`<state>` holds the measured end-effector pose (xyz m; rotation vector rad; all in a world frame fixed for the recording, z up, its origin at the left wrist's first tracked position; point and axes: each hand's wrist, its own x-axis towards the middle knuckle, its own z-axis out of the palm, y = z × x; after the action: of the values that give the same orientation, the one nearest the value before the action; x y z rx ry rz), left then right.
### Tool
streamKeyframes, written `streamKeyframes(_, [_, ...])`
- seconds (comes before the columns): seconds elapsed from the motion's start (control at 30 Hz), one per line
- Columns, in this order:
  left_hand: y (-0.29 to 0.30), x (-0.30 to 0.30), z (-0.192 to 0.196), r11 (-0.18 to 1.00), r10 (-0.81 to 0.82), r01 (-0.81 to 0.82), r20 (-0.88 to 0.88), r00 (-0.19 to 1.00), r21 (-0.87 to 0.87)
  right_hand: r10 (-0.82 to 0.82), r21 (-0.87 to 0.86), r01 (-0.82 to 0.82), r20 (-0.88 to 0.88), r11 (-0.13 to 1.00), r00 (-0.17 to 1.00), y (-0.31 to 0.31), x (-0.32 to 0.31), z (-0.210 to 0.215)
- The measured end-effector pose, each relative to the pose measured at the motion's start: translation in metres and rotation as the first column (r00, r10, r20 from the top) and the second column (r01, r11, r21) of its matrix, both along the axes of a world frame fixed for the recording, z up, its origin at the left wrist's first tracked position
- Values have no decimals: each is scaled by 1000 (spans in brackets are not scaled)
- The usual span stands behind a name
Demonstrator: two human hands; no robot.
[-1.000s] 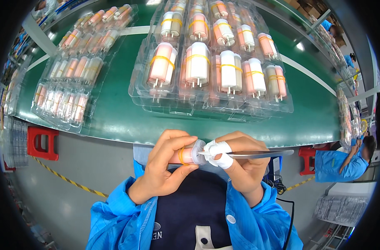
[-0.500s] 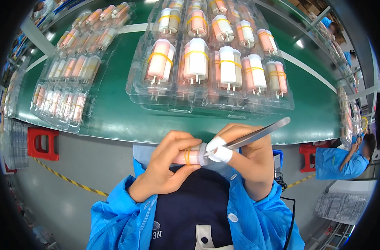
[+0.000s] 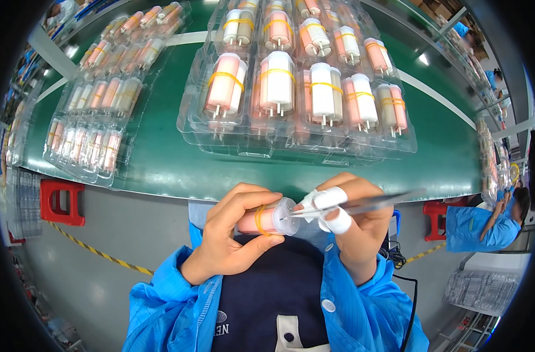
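My left hand [image 3: 229, 232] wraps round a clear-walled cylinder [image 3: 267, 220] with pink inside and a yellow rubber band about it. The cylinder lies tilted on its side, its translucent round end towards my right hand. White wraps cover two fingertips of my right hand [image 3: 358, 226], which is closed on a pair of metal tweezers [image 3: 379, 203]. The tweezers' tips are close to the cylinder's end; whether they touch it I cannot tell. Their back end is smeared by motion.
Ahead, clear plastic trays [image 3: 250, 149] on the green table [image 3: 156, 170] hold several banded pink, white and grey cylinders. More filled trays [image 3: 85, 170] are at left. Red stools [image 3: 62, 186] stand on the floor. A person in blue [image 3: 469, 229] is at far right.
My right hand has drawn the tweezers back to the right, away from the cylinder's end. My left hand has shifted slightly left and turned the cylinder's end more into view.
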<state>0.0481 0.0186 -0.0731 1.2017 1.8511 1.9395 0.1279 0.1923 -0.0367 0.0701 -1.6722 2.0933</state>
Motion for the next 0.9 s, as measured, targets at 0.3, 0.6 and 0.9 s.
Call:
streamKeyframes(0.3, [1, 1, -1, 1000, 10, -10, -9, 1000, 4, 15, 345, 17, -91, 939, 996, -1, 1, 5])
streamKeyframes(0.6, [1, 0, -3, 999, -43, 43, 4, 999, 28, -139, 11, 139, -64, 990, 988, -7, 2, -2])
streamKeyframes(0.9, [-2, 6, -10, 996, -85, 81, 88, 993, 45, -74, 280, 84, -46, 956, 996, 0, 5, -2])
